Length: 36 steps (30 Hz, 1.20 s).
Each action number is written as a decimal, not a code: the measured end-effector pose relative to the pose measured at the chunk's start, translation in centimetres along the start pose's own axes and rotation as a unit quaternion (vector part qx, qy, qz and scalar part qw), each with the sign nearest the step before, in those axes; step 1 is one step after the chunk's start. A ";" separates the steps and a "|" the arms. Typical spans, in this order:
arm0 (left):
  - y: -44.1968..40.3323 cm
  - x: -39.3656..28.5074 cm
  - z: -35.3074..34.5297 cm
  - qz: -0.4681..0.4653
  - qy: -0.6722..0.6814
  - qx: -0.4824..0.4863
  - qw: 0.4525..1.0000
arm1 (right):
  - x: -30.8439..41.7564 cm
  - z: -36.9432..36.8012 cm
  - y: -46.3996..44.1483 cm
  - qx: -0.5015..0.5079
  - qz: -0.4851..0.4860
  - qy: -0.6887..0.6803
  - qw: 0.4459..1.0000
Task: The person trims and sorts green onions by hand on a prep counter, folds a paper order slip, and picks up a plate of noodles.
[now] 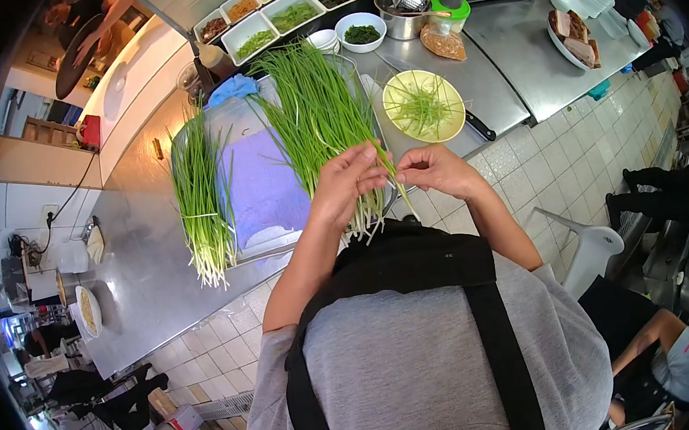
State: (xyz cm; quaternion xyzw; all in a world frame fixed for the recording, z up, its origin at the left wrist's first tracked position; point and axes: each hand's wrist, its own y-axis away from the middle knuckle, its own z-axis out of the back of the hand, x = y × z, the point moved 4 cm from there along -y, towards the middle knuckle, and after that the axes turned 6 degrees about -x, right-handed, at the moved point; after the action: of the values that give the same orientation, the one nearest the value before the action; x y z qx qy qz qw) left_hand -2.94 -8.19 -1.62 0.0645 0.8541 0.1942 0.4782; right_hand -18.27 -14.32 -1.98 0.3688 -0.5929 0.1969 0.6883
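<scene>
My left hand (348, 186) is closed round a few green stalks (388, 166), over the lower part of a large pile of long green chives (315, 111). Just to its right, my right hand (432, 170) pinches the pale lower ends of the same stalks. The pile lies on a metal tray, its white ends towards me. A second, tied bundle of chives (202, 199) lies at the tray's left side, with a purple cloth (264, 181) between the two. Beyond my right hand, a yellow bowl (404, 129) holds loose green stalks.
A knife (480, 125) lies right of the yellow bowl. Behind are a blue cloth (233, 89), ingredient containers (249, 40), a white bowl of chopped greens (362, 46) and a metal pot (402, 28). A white chair (593, 246) and a seated person (668, 350) are at right.
</scene>
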 end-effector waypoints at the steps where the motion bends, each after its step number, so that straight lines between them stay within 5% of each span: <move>1: -0.3 -0.1 -0.3 -0.013 0.017 -0.002 1.000 | 0.3 -0.1 0.1 -0.001 0.009 0.017 1.000; 16: 1.0 -2.8 0.1 -0.160 0.073 -0.062 0.982 | 0.3 -0.1 0.4 -0.009 0.002 -0.169 0.986; 26: 1.9 -4.4 3.7 -0.295 0.214 -0.180 0.914 | -0.9 0.9 0.2 -0.016 -0.017 -0.307 0.952; 29: 2.2 -5.0 4.6 -0.305 0.212 -0.205 0.906 | -0.2 2.7 0.3 -0.097 -0.019 -0.270 0.958; 32: 2.5 -5.3 5.0 -0.284 0.167 -0.200 0.923 | 1.3 6.1 -0.4 -0.203 0.026 -0.069 0.977; 36: 2.6 -4.6 3.4 -0.230 0.123 -0.176 0.949 | 3.4 8.6 -1.9 -0.350 0.132 0.423 0.825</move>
State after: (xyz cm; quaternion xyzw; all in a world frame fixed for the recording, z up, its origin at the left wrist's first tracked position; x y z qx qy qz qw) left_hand 2.20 -6.28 1.41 -0.2433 0.8501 0.2322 0.4052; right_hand -21.94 -22.48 0.98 -0.0981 -0.3154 0.2020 0.9220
